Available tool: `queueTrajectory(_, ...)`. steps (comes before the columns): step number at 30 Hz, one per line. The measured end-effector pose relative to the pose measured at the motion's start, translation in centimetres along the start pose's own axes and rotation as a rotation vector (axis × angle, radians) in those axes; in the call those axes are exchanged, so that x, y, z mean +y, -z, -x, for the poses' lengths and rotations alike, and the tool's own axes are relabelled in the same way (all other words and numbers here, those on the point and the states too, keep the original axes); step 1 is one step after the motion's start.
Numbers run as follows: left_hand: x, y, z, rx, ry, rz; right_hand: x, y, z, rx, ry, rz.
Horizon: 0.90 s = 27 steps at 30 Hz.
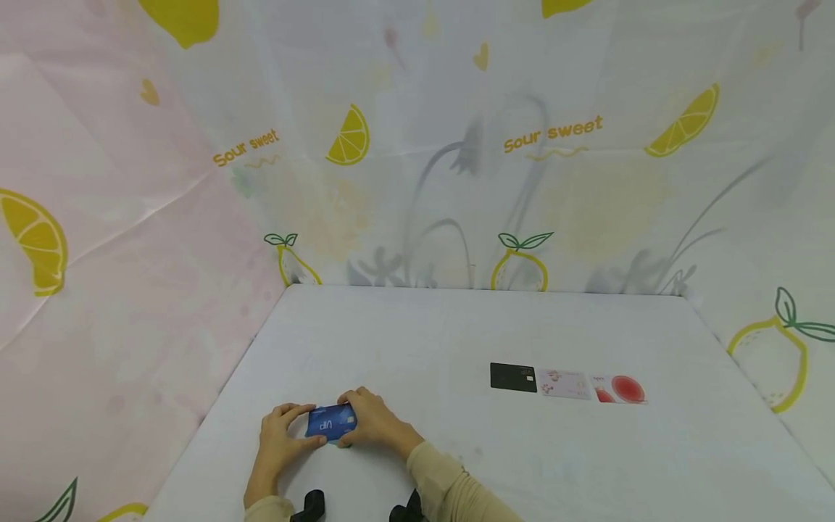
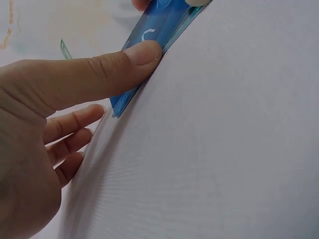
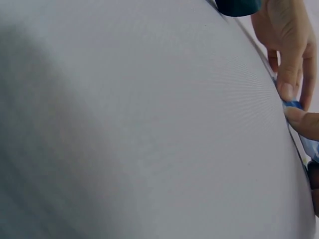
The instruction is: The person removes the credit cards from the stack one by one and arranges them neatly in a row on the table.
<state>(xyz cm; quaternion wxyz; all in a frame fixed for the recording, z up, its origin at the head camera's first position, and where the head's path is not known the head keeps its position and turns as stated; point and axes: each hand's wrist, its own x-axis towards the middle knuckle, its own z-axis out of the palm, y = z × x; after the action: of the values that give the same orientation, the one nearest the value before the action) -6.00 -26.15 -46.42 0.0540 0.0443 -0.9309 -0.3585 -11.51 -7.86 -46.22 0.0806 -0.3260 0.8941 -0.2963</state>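
A blue bank card (image 1: 322, 428) marked "VIP" is held low over the left front part of the white table, its lettering upside down in the head view. My left hand (image 1: 277, 444) grips its left end, thumb at the near edge and fingers at the far edge. At the right end, my right hand (image 1: 373, 422) pinches the card between thumb and fingers. A small greenish edge (image 1: 343, 445) shows just under the card near the right thumb. In the left wrist view, the left thumb (image 2: 143, 54) presses along the card's edge, and a teal layer shows beneath the blue face.
Three cards lie in a row on the table's right side: a black card (image 1: 507, 378), a pale pink patterned card (image 1: 565, 384) and a white card with red circles (image 1: 622, 389). A lemon-print cloth (image 1: 417, 181) hangs behind the table (image 1: 457, 333).
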Motion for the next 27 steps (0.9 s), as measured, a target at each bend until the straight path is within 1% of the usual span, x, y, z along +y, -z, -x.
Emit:
queueTrajectory(4,-0.12,-0.06,0.00,0.002,0.006,0.010,0.03,0.38,0.21,-0.037,0.005,-0.004)
queueTrajectory(8,-0.27,-0.18,-0.05,0.003,0.016,0.033,0.13,0.49,0.32,-0.030,0.021,0.006)
queueTrajectory(13,-0.57,-0.29,-0.01,0.003,0.019,0.035,0.36,0.18,0.33,-0.026,0.032,0.004)
queueTrajectory(16,-0.68,-0.19,0.08,-0.009,0.032,0.036,0.45,0.05,0.32,-0.028,0.040,-0.009)
queueTrajectory(21,-0.66,0.21,0.07,-0.045,0.053,0.047,0.44,0.08,0.31,-0.009,0.086,0.002)
queueTrajectory(23,-0.68,0.27,0.01,-0.046,0.042,0.047,0.46,0.11,0.29,-0.004,0.102,0.010)
queueTrajectory(27,-0.42,0.39,0.06,-0.003,-0.038,0.040,0.66,0.20,0.27,-0.004,0.127,0.010)
